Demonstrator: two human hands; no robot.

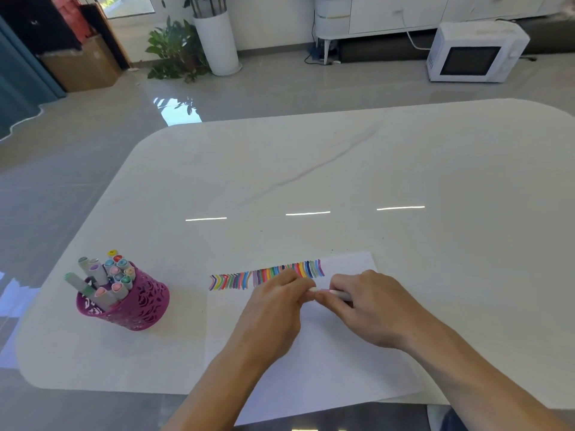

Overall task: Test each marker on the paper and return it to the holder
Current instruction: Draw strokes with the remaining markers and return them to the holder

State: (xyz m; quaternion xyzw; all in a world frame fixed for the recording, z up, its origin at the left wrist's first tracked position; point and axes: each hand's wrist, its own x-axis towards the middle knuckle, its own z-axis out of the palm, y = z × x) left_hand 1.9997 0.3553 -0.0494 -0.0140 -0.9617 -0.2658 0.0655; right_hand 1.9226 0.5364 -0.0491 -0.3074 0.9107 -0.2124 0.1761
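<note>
A white sheet of paper (326, 362) lies at the table's near edge, with a row of several coloured test strokes (267, 275) along its top. Over the paper both hands meet on one pale grey marker (340, 294). My right hand (370, 309) grips its barrel. My left hand (273, 312) pinches its left end, where the cap is; I cannot tell whether the cap is on or off. A magenta perforated holder (137, 306) stands to the left on the table, filled with several capped markers (109, 278).
The white marble table (342, 181) stretches far beyond the paper. On the floor behind it stand a potted plant (177, 48), a tall white cylinder (217, 42), a white microwave (473, 52) and a cardboard box (84, 63).
</note>
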